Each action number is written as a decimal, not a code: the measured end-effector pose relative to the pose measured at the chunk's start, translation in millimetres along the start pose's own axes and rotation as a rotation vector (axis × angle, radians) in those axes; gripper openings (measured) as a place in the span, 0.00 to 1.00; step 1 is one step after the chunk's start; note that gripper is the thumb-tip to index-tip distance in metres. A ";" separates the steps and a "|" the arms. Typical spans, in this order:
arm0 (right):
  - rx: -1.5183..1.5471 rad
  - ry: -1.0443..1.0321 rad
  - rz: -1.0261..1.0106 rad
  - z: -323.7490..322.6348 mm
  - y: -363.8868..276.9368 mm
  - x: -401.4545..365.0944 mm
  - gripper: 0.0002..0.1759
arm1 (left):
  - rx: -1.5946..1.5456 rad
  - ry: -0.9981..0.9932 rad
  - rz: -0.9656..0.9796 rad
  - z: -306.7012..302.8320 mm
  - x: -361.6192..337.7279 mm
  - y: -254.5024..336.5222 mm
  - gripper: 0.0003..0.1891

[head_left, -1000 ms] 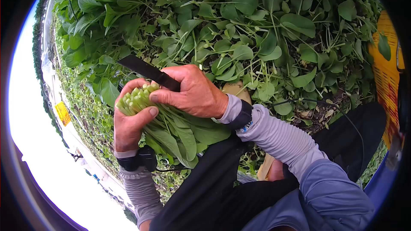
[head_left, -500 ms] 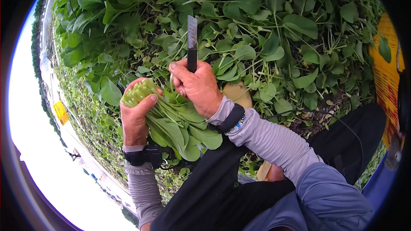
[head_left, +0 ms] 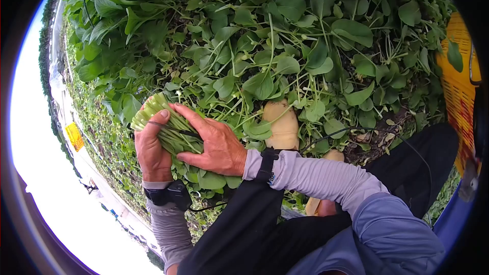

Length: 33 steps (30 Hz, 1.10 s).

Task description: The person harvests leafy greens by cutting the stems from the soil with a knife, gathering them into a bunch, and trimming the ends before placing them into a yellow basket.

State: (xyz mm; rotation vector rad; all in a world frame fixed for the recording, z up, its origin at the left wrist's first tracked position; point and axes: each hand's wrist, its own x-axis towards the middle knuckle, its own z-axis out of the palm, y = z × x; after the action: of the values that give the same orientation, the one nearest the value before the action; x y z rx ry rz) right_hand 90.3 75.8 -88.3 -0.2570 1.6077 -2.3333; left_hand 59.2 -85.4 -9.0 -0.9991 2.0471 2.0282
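My left hand [head_left: 153,153] is closed around a bunch of leafy greens [head_left: 175,142], its thumb across the pale cut stems, which point to the upper left. The leaves hang down below both hands. My right hand [head_left: 221,145] presses against the other side of the bunch, fingers above and thumb below. From between its thumb and fingers a knife [head_left: 189,134] sticks out, seen nearly edge-on; its black handle is partly under the palm, and its thin blade lies across the stems towards my left thumb.
Low leafy plants [head_left: 285,35] cover the ground ahead. A yellow shoe [head_left: 281,125] stands among them near my knee. At the right is a yellow crate [head_left: 457,86]; a second yellow crate [head_left: 74,136] lies far left. A black cable [head_left: 377,131] loops over my leg.
My right hand has come down and left onto the bunch. The knife has swung from upright to lying across the stems. My left hand and the bunch have shifted slightly left.
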 end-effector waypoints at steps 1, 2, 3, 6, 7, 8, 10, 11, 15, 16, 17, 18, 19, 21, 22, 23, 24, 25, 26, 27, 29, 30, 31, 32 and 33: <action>0.002 -0.006 -0.008 2.4 3.2 -2.8 0.52 | -0.064 -0.003 -0.065 1.1 0.5 -3.1 0.31; 0.045 0.035 -0.007 1.8 8.7 -5.0 0.52 | -0.061 -0.150 0.000 3.3 -1.7 -4.2 0.36; 0.093 0.076 0.003 -0.8 6.5 -6.2 0.52 | -0.061 -0.144 0.004 6.0 -6.0 -4.2 0.36; 0.113 0.094 0.111 -11.3 4.1 -7.6 0.51 | -0.005 -0.251 0.068 9.8 -12.7 -16.0 0.50; 0.072 0.119 0.072 -11.8 8.4 -6.1 0.51 | 0.004 -0.306 -0.002 4.8 -9.8 -23.8 0.48; 0.070 0.114 0.066 -11.6 10.5 -6.2 0.51 | 0.022 -0.281 -0.020 5.0 -7.6 -32.2 0.45; 0.037 0.069 0.129 -7.8 12.5 -10.6 0.51 | -0.002 -0.199 -0.091 23.1 -7.2 -30.9 0.32; 0.037 0.063 0.125 -8.6 15.0 -8.5 0.51 | -0.004 -0.196 -0.085 24.1 -2.3 -28.5 0.32; 0.077 0.024 0.069 -12.0 17.5 3.8 0.48 | 0.151 -0.157 -0.097 25.3 12.8 -19.0 0.26; 0.086 0.086 0.078 -8.3 21.2 5.3 0.46 | 0.196 -0.188 -0.033 27.4 18.2 -17.3 0.23; 0.098 0.149 0.095 -3.9 23.5 4.4 0.45 | 0.242 -0.217 0.021 28.7 21.8 -16.5 0.20; 0.089 0.164 0.156 -2.6 18.6 2.3 0.42 | 0.312 -0.217 0.062 34.1 21.8 -12.4 0.16; 0.092 0.156 0.158 1.3 21.3 2.0 0.42 | 0.311 -0.208 0.062 36.0 23.8 -10.8 0.16; 0.140 0.238 0.130 7.4 26.4 4.9 0.41 | 0.397 -0.263 0.123 38.7 29.5 -8.1 0.13; 0.173 0.228 0.154 7.3 26.2 5.0 0.40 | 0.408 -0.262 0.143 41.3 31.1 -5.7 0.12; 0.174 0.224 0.158 9.2 26.3 6.9 0.40 | 0.407 -0.258 0.141 38.4 36.3 -3.3 0.12; 0.168 0.241 0.153 11.7 26.0 8.3 0.40 | 0.484 -0.306 0.130 33.5 42.4 -0.8 0.15; 0.162 0.256 0.149 14.6 26.8 9.3 0.40 | 0.560 -0.352 0.119 30.3 46.4 1.6 0.18; 0.149 0.246 0.139 17.6 30.8 14.0 0.40 | 0.556 -0.327 0.108 28.9 47.8 4.3 0.17; 0.149 0.240 0.145 20.9 32.7 19.0 0.40 | 0.552 -0.321 0.102 27.7 49.7 6.2 0.17; 0.155 0.217 0.121 27.9 36.3 30.1 0.39 | 0.525 -0.254 0.186 24.5 55.5 8.5 0.13; 0.108 0.215 0.108 32.0 38.6 34.0 0.40 | 0.506 -0.231 0.161 19.4 58.3 8.9 0.14; 0.107 0.209 0.113 35.7 40.7 37.6 0.40 | 0.502 -0.226 0.157 14.2 62.8 8.1 0.14; 0.047 0.206 0.108 39.5 42.6 40.5 0.39 | 0.521 -0.221 0.144 8.3 68.1 5.5 0.15; -0.013 0.202 0.104 43.1 44.7 43.2 0.39 | 0.539 -0.216 0.131 2.0 73.9 1.8 0.15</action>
State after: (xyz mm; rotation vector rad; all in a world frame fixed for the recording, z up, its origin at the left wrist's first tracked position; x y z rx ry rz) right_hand 69.3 8.3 -115.3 0.0603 1.6829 -2.3328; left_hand -0.2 -111.7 -44.4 -0.5335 2.3826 1.4143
